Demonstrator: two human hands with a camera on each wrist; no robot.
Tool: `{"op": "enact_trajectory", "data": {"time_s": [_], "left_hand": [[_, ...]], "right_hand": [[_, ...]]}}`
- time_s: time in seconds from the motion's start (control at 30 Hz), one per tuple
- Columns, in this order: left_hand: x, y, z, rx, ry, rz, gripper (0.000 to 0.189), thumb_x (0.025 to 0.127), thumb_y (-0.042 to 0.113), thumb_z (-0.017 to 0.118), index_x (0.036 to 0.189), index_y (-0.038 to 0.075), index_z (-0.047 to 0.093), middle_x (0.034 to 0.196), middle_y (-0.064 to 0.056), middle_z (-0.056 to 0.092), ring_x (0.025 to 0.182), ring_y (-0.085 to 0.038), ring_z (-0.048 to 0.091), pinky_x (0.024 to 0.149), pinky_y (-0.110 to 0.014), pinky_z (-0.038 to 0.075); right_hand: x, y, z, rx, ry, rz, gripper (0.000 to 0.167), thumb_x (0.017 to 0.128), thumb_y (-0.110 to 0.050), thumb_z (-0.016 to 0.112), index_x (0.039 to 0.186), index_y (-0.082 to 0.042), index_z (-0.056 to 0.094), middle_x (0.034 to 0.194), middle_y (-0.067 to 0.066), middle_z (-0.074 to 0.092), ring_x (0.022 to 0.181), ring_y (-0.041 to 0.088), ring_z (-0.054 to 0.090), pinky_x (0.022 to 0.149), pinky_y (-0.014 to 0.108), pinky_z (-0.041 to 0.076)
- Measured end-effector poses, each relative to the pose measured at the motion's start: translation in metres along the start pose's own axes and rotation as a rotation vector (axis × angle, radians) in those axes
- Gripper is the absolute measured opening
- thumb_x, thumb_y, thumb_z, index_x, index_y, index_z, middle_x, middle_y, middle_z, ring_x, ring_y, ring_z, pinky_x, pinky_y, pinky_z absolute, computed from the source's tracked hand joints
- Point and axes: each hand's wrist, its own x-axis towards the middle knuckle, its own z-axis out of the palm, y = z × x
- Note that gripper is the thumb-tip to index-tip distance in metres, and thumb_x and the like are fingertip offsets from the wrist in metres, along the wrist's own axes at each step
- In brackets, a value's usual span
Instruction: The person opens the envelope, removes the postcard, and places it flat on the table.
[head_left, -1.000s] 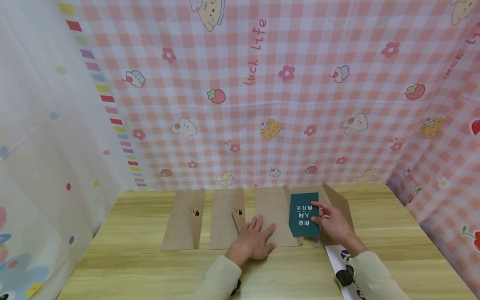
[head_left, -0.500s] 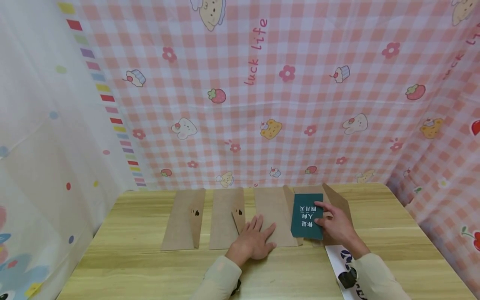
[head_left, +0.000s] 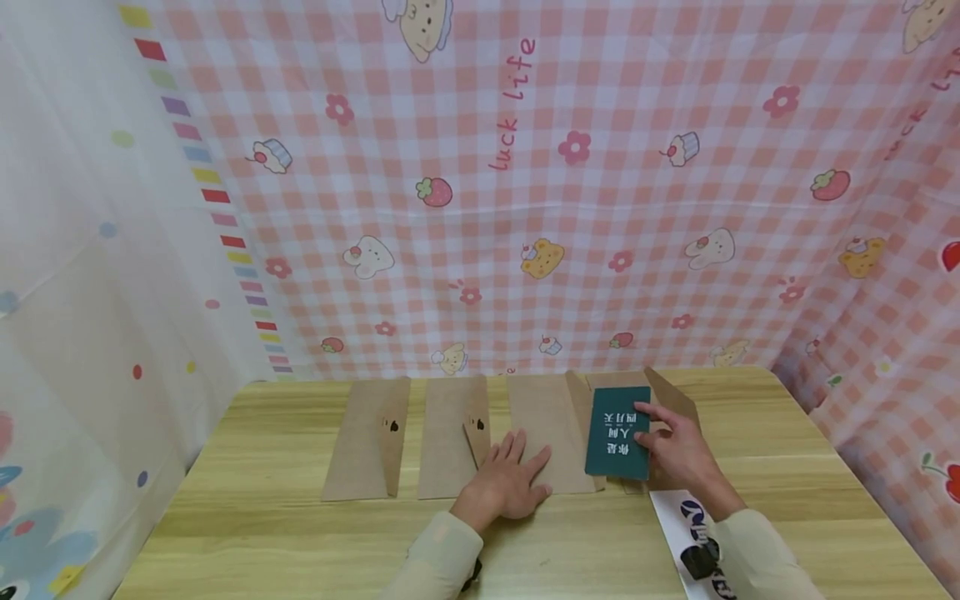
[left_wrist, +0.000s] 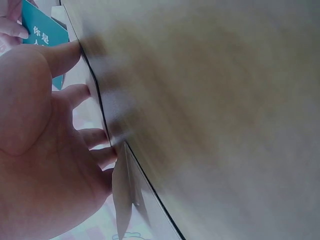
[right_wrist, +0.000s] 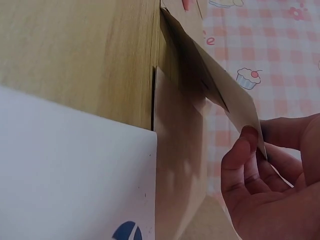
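My right hand (head_left: 678, 446) pinches the right edge of a dark green card (head_left: 602, 458) with white Chinese characters, thumb on one face and fingers on the other. In the right wrist view the card (right_wrist: 232, 92) shows its pale brown back, tilted above the table. It overlaps the fourth kraft envelope (head_left: 618, 380), whose flap (head_left: 681, 408) lies open to the right. My left hand (head_left: 506, 483) rests with spread, straight fingers over the third envelope (head_left: 536, 408) and the gap beside the second one (head_left: 448, 425). The left wrist view shows the palm (left_wrist: 55, 165) down at the table.
Another kraft envelope (head_left: 360, 442) lies at the left end of the row. A white sheet with dark blue print (head_left: 678, 533) lies partly under my right forearm. A pink checked cloth (head_left: 480, 217) hangs behind the wooden table (head_left: 247, 517).
My right hand has drawn the green card a little to the right, over the fourth envelope. My left hand stays where it was.
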Motion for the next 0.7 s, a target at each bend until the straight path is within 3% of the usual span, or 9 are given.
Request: {"op": "enact_trajectory", "data": {"time_s": [0.3,0.7], "left_hand": [[0.001,0.000,0.002,-0.012,0.014,0.015,0.057,0.103,0.045,0.046,0.156,0.030,0.032,0.165,-0.014,0.015,0.153,-0.031,0.011,0.122,-0.046,0.017],[0.000,-0.001,0.002,-0.014,0.021,0.015,0.058,0.103,0.044,0.047,0.156,0.028,0.032,0.165,-0.015,0.015,0.153,-0.032,0.011,0.121,-0.047,0.017]], "right_hand": [[-0.007,0.000,-0.008,-0.050,0.041,0.002,0.049,0.100,-0.008,0.056,0.147,-0.002,0.046,0.137,0.026,0.046,0.088,0.021,0.064,0.067,0.026,0.052],[-0.013,0.000,-0.013,-0.028,0.040,0.012,0.047,0.100,-0.012,0.058,0.145,-0.004,0.049,0.132,0.025,0.051,0.086,0.020,0.063,0.067,0.025,0.053]]}}
